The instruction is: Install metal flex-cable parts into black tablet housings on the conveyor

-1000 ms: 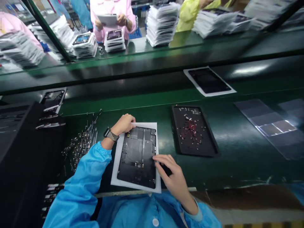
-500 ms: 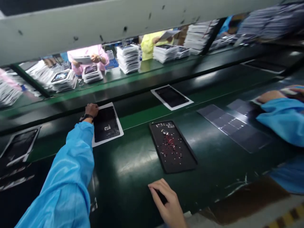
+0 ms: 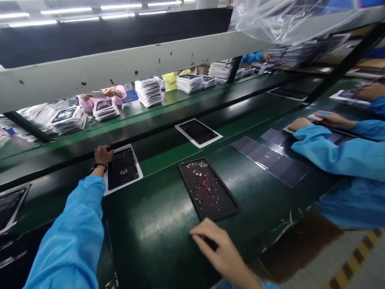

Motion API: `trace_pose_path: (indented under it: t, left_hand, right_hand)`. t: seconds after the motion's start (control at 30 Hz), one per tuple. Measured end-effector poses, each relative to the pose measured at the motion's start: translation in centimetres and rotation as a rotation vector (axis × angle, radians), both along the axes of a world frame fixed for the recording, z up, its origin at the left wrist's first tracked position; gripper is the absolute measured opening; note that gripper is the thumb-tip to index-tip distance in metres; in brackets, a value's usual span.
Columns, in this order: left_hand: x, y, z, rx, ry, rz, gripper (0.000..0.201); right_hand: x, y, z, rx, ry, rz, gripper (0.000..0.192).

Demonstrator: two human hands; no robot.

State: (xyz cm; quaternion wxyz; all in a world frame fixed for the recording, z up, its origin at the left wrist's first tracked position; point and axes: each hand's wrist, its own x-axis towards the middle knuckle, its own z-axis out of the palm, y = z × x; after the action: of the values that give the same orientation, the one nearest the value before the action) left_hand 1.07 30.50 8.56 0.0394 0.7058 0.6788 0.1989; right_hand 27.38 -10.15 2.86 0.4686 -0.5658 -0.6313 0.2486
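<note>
My left hand (image 3: pixel 104 155), in a blue sleeve with a dark wristband, is closed at the upper left edge of a black tablet panel with a white border (image 3: pixel 135 176). Its fingertips are partly hidden. A small silvery piece lies on the panel. My right hand (image 3: pixel 218 243) hovers over the green worktop near the close end of a black tray (image 3: pixel 188 184). Thumb and index finger meet in a pinch; anything between the tips is too small to make out. Tiny red, white and dark parts (image 3: pixel 205 184) are scattered in the tray, with small metallic pieces at its far end.
Another white-bordered panel (image 3: pixel 198 132) lies on the green belt, one more (image 3: pixel 12 206) at far left. Clear plastic sheets (image 3: pixel 267 160) lie right of the tray, beside a co-worker's hands (image 3: pixel 333 119). Paper-white stacks (image 3: pixel 148 92) stand behind the belt, under a pale overhead beam (image 3: pixel 135 60).
The view has tilted up and swung right, showing more of the co-worker at right. The middle panel has slid left relative to the tray. My left hand stays at its panel; my right stays pinched.
</note>
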Motion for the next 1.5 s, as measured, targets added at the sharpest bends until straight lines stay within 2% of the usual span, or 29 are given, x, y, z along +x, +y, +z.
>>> trace_pose_path:
  t: [0.1, 0.17, 0.23, 0.3, 0.33, 0.37, 0.43, 0.5, 0.57, 0.63, 0.67, 0.73, 0.87, 0.93, 1.0, 1.1, 1.2, 1.4, 1.5]
  left_hand:
    - [0.0, -2.6, 0.8, -0.044, -0.098, -0.027, 0.032]
    - [-0.6, -5.9, 1.8, -0.079, -0.170, -0.064, 0.033]
    - [-2.0, -10.9, 3.2, -0.098, -0.246, -0.124, 0.033]
    - [-3.8, -17.2, 4.5, -0.085, -0.346, -0.217, 0.035]
    - [-4.7, -20.6, 4.8, -0.070, -0.379, -0.193, 0.035]
    - [-5.5, -24.1, 4.8, -0.012, -0.413, -0.117, 0.034]
    - [-6.8, -30.4, 3.2, 0.079, -0.441, 0.019, 0.030]
    - [-8.0, -35.6, 0.0, 0.025, -0.429, 0.059, 0.025]
    - [-9.1, -39.5, -3.8, -0.057, -0.374, 0.125, 0.025]
    - [-9.6, -42.0, -6.9, -0.056, -0.293, 0.191, 0.028]
    - [-9.7, -42.7, -7.9, -0.039, -0.253, 0.214, 0.030]
    - [-9.2, -43.2, -8.9, -0.001, -0.189, 0.229, 0.033]
    - [-7.8, -42.1, -8.8, 0.018, -0.146, 0.160, 0.024]
    - [-7.4, -41.6, -8.7, 0.014, -0.176, 0.116, 0.015]
    - [-7.3, -41.5, -8.9, 0.022, -0.245, 0.079, 0.011]
    - [-7.9, -41.7, -9.4, 0.013, -0.394, 0.026, 0.015]
    - [-8.7, -41.4, -9.5, -0.030, -0.504, 0.064, 0.015]
    - [-8.6, -40.1, -6.8, -0.203, -0.699, 0.068, 0.028]
    - [-8.1, -39.3, -6.0, -0.257, -0.832, 0.097, 0.037]
  right_hand:
    - [4.6, 3.1, 1.7, 0.056, -0.168, -0.147, 0.017]
    - [7.5, 5.7, 1.6, 0.014, -0.307, -0.183, 0.018]
    - [9.4, 8.1, 0.6, -0.052, -0.465, -0.169, 0.019]
    - [10.3, 9.9, -1.0, -0.076, -0.593, -0.091, 0.021]
    - [10.5, 10.5, -1.8, -0.062, -0.634, -0.043, 0.022]
    - [10.6, 11.0, -2.5, -0.033, -0.659, -0.001, 0.024]
    - [10.8, 11.6, -3.5, 0.038, -0.676, 0.049, 0.035]
    - [10.8, 11.9, -3.7, 0.092, -0.670, 0.066, 0.048]
    - [10.5, 11.8, -3.2, 0.120, -0.649, 0.074, 0.055]
    - [9.8, 11.4, -2.2, 0.123, -0.610, 0.069, 0.053]
    - [9.3, 11.0, -1.7, 0.114, -0.581, 0.048, 0.050]
    - [8.2, 10.4, -0.6, 0.082, -0.499, -0.039, 0.041]
    - [6.5, 9.8, 0.6, 0.037, -0.258, -0.270, 0.024]
    - [6.3, 10.1, 0.8, 0.049, -0.173, -0.324, 0.018]
    - [6.4, 10.4, 0.7, 0.055, -0.137, -0.319, 0.018]
    - [7.0, 10.9, 0.5, 0.044, -0.150, -0.280, 0.023]
    - [7.5, 11.4, 0.4, 0.046, -0.164, -0.248, 0.022]
    - [6.5, 11.2, 1.0, 0.017, -0.054, -0.175, 0.021]
    - [5.8, 10.9, 1.2, -0.027, 0.021, -0.165, 0.022]
